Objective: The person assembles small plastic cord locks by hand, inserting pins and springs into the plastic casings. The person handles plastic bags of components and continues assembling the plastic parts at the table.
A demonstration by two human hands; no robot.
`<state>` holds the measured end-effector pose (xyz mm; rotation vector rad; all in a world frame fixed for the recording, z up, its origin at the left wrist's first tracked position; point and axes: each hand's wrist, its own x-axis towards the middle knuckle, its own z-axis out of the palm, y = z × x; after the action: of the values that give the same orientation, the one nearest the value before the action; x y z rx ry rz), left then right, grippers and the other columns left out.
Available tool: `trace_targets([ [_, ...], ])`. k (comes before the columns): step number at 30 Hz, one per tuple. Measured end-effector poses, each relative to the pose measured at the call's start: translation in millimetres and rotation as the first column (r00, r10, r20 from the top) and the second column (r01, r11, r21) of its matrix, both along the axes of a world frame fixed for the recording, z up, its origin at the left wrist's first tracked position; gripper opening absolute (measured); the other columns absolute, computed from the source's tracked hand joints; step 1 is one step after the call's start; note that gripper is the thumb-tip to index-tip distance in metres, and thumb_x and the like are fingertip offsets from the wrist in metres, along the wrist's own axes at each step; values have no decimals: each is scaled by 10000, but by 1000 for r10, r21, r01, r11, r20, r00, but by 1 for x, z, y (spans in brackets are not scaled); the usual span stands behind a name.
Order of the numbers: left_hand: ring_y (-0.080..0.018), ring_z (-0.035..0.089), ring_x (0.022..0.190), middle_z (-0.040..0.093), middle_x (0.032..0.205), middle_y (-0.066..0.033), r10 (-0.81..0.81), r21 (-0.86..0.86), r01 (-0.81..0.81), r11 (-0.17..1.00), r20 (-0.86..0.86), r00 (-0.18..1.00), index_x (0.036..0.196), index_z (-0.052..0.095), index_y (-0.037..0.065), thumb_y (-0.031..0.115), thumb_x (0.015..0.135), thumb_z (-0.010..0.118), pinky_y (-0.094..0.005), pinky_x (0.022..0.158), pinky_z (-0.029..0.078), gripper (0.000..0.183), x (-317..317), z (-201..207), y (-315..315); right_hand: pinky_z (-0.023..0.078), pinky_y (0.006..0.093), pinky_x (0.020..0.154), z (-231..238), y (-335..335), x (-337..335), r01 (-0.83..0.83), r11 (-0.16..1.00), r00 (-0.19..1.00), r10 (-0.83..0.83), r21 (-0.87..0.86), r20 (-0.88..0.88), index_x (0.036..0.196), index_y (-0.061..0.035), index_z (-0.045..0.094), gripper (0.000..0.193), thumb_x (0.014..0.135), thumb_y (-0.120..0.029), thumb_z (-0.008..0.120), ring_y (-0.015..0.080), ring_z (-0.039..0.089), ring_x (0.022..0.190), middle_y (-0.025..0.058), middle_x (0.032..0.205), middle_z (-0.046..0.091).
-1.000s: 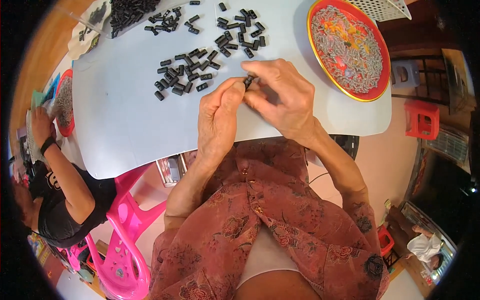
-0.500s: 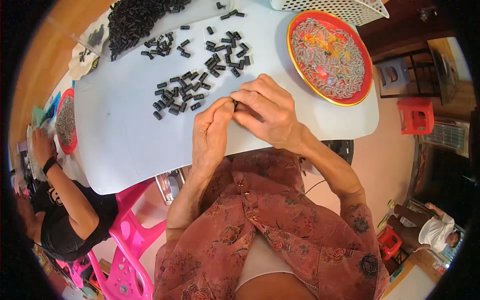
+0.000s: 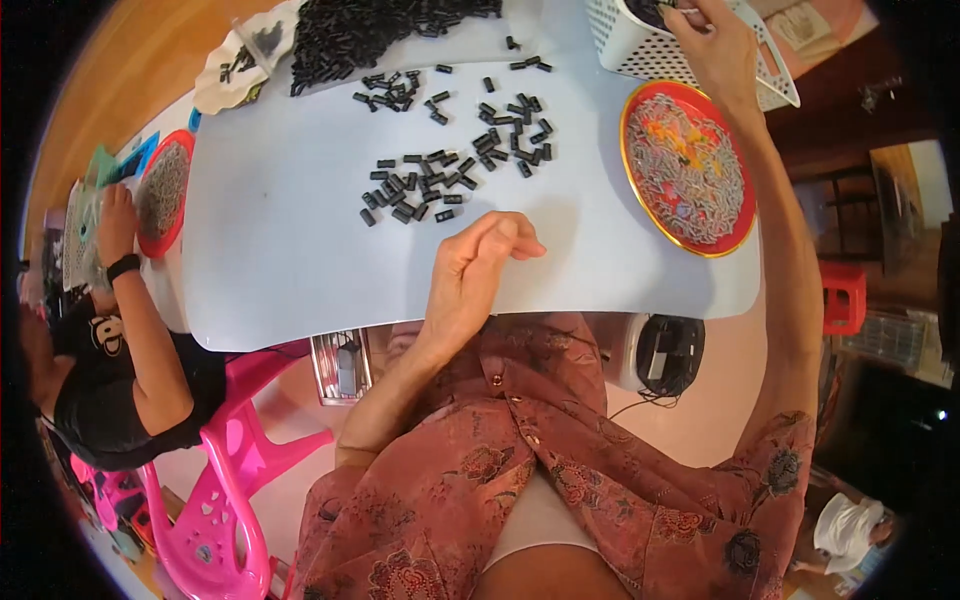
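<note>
My left hand (image 3: 472,275) hovers over the near edge of the pale table, fingers curled and thumb pressed against them; whatever it may hold is hidden. Far right, my right hand (image 3: 718,50) reaches over the white perforated basket (image 3: 640,52), its fingertips pinched at the upper border of the picture around something too small to make out. Small black cylindrical pieces (image 3: 430,185) lie scattered beyond my left hand. Below my right forearm stands a red, gold-rimmed dish (image 3: 633,180) of thin grey metal pieces (image 3: 690,185).
A large heap of black pieces (image 3: 370,40) fills a clear tray at the back. To the left, a person in black (image 3: 150,380) works beside another red dish (image 3: 183,225). A pink chair (image 3: 215,500) stands there. A red stool (image 3: 843,298) is at the right.
My hands have parted: the right went from the middle up to the basket, while the left stayed near the table's front edge. The view has shifted a little.
</note>
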<state>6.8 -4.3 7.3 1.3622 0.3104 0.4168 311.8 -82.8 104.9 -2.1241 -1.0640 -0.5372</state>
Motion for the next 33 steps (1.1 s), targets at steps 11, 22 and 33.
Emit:
trace_targets([
  [11, -124, 584, 752, 640, 780, -90, 63, 129, -47, 991, -120, 991, 933, 584, -40, 199, 975, 449, -266, 670, 456, 277, -11, 2, 12, 495, 374, 674, -77, 96, -104, -649, 756, 759, 636, -84, -143, 920, -53, 675, 151, 784, -52, 610, 303, 612, 728, 122, 819, 632],
  [22, -120, 566, 745, 658, 789, -74, 56, 98, -48, 994, -82, 995, 939, 594, -32, 223, 971, 431, -254, 690, 437, 305, -11, -4, 11, 402, 364, 809, -78, 132, -109, -555, 570, 718, 696, -605, -2, 946, -97, 671, 155, 800, -69, 628, 187, 533, 933, 18, 900, 612],
  [33, -162, 575, 717, 620, 784, -115, 63, 117, -53, 992, -83, 995, 927, 574, -50, 127, 935, 477, -277, 662, 454, 202, -11, 1, 12, 484, 395, 704, -88, 120, -96, -717, 612, 673, 733, -335, -102, 975, -16, 636, 197, 778, -28, 624, 331, 587, 774, 114, 867, 601],
])
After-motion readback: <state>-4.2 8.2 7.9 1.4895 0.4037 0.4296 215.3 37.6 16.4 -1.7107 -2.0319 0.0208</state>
